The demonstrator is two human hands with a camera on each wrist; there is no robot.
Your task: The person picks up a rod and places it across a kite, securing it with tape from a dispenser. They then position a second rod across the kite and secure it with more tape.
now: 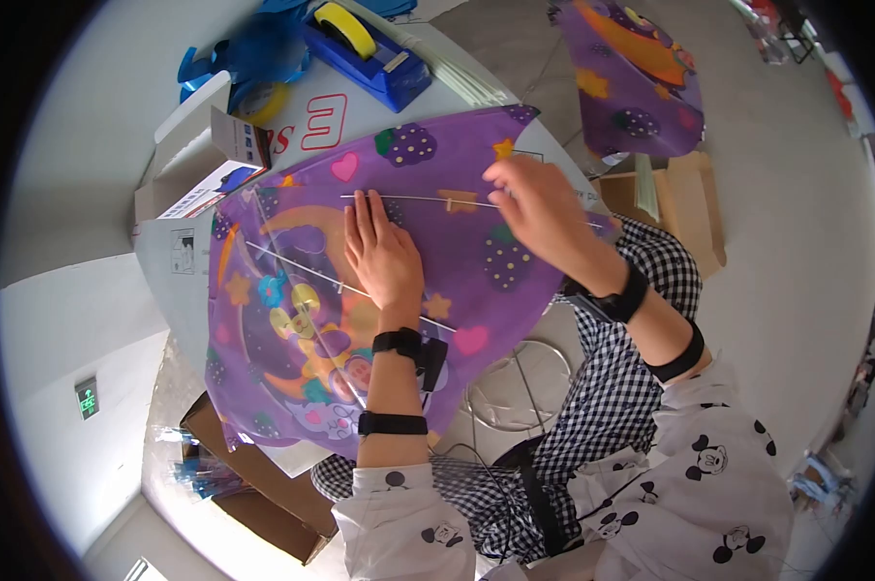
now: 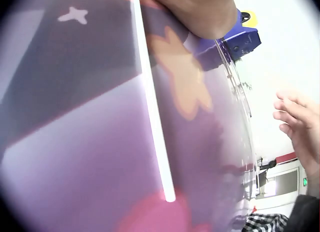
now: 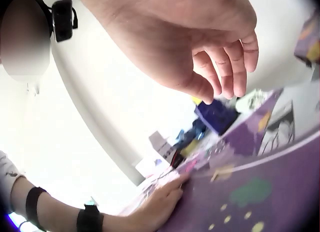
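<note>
A purple printed kite (image 1: 457, 261) with thin white rods is spread over the table in the head view. My left hand (image 1: 384, 261) lies flat on it, its fingertips at the left end of the upper rod (image 1: 413, 198). A lower rod (image 1: 302, 263) passes beneath that hand; its end (image 2: 167, 187) shows over a pink heart in the left wrist view. Raised over the kite's right part, my right hand (image 1: 544, 213) has loosely bent fingers. In the right wrist view this same hand (image 3: 200, 37) holds nothing, apart from the kite's surface.
A blue tape dispenser (image 1: 379, 73) with yellow tape stands at the table's back, beside a bundle of pale sticks (image 1: 466, 77). An opened small box (image 1: 205, 160) sits at the left. Another purple kite (image 1: 636, 87) is at the upper right, above a cardboard box (image 1: 694, 213).
</note>
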